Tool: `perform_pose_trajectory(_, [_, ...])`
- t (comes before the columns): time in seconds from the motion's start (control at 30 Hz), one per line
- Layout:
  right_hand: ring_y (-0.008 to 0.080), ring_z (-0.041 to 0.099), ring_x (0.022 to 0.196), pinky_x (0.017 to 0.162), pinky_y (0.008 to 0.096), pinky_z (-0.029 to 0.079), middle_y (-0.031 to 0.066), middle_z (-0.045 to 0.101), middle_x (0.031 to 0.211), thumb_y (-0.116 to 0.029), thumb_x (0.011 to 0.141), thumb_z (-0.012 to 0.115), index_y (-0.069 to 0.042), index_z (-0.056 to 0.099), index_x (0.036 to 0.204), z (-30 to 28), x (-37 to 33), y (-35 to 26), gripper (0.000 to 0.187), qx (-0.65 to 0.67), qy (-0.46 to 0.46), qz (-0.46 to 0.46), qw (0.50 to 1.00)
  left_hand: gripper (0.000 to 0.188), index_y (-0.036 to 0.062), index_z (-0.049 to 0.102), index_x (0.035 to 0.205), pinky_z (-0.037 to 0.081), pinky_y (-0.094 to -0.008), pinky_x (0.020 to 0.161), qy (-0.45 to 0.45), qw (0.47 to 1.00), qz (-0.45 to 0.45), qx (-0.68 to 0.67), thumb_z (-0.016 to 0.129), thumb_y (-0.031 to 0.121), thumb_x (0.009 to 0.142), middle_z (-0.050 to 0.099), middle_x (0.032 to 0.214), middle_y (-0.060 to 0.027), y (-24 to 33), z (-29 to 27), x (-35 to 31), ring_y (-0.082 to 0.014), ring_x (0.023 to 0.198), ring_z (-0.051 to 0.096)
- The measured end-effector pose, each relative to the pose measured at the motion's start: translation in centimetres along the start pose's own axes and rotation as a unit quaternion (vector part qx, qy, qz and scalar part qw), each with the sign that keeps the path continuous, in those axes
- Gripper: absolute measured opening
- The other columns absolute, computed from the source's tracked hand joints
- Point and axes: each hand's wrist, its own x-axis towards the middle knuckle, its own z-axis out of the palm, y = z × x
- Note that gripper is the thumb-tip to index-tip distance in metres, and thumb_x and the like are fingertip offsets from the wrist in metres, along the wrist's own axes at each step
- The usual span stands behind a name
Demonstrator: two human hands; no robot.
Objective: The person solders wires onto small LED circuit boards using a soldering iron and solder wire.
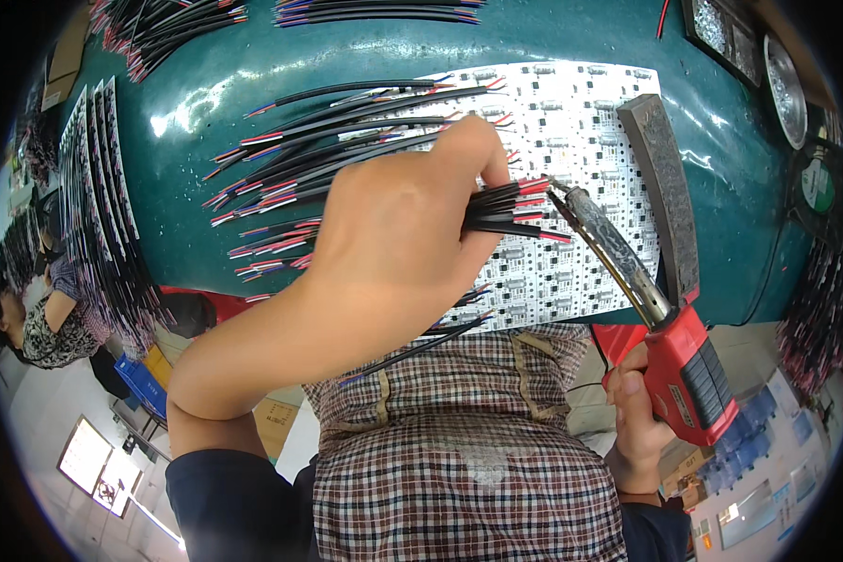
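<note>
My left hand [398, 220] reaches over a white circuit board panel [571, 112], fingers closed round a bunch of black cables [493, 206] with stripped red and pale wire ends pointing right. In my right hand [635, 417] is a red soldering gun [681, 375]. Its long metal barrel slants up and left, and the tip is close beside the wire ends; whether they touch I cannot tell. More black cables [300, 140] lie in a row across the panel's left side, their red, white and blue ends sticking out leftward, partly hidden under my left hand.
A dark grey bar [663, 187] lies on the panel's right edge. Tall strips with hanging cables [98, 187] stand at the left. Cable bundles [375, 11] lie at the back of the green table [206, 103]. A round metal dish [785, 89] sits far right. Another person [51, 318] is at left.
</note>
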Motion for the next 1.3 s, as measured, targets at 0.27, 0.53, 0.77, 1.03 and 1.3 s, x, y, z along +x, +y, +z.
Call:
perform_pose_trajectory(0.27, [0.0081,0.050,0.060,0.054,0.0239,0.042,0.0053,0.058,0.079,-0.002,0.090,0.065,0.003,0.060,0.120,-0.2,-0.6,0.4,0.031,-0.061,-0.014,0.026,0.998,0.020,0.0024,0.059,0.086,0.046,-0.0321,0.054,0.082,0.995,0.047,0.014,0.077,0.009,0.081,0.064,0.068,-0.0129,-1.5,2.3,0.2,-0.0262,0.055,0.061])
perform_pose_trajectory(0.53, [0.0085,0.053,0.061,0.054,0.0237,0.043,0.0044,0.060,0.081,0.002,0.091,0.063,0.003,0.059,0.119,0.0,0.1,0.6,0.029,-0.092,-0.019,-0.020,0.995,0.021,0.0028,0.061,0.086,0.047,-0.0334,0.054,0.089,0.994,0.051,0.032,0.078,0.014,0.082,0.064,0.068,-0.0132,-1.7,2.5,0.3,-0.0277,0.056,0.062])
perform_pose_trajectory(0.77, [0.0132,0.059,0.071,0.064,0.0281,0.048,0.0065,0.065,0.086,-0.003,0.086,0.072,0.001,0.066,0.107,-0.3,0.5,0.6,0.023,-0.089,-0.029,0.011,0.996,0.022,0.0032,0.062,0.086,0.048,-0.0344,0.055,0.088,0.994,0.048,0.049,0.078,0.017,0.083,0.065,0.068,-0.0130,-1.7,2.5,0.4,-0.0292,0.057,0.063])
perform_pose_trajectory(1.03, [0.0080,0.052,0.059,0.052,0.0239,0.042,0.0040,0.060,0.079,-0.004,0.090,0.067,0.003,0.060,0.116,-0.6,-0.7,0.9,0.028,-0.067,-0.012,-0.008,0.998,0.021,0.0032,0.063,0.086,0.048,-0.0335,0.055,0.090,0.993,0.048,0.053,0.079,0.017,0.084,0.065,0.067,-0.0124,-1.8,2.6,0.4,-0.0286,0.056,0.063])
perform_pose_trajectory(1.3, [0.0227,0.067,0.083,0.076,0.0365,0.053,0.0089,0.069,0.096,-0.006,0.080,0.079,-0.002,0.071,0.105,-0.4,-0.8,0.7,0.027,-0.089,0.025,0.072,0.993,0.018,0.0013,0.067,0.094,0.048,-0.0313,0.058,0.063,0.997,0.046,0.002,0.074,0.005,0.078,0.066,0.071,-0.0121,-2.0,2.0,0.7,-0.0226,0.058,0.064])
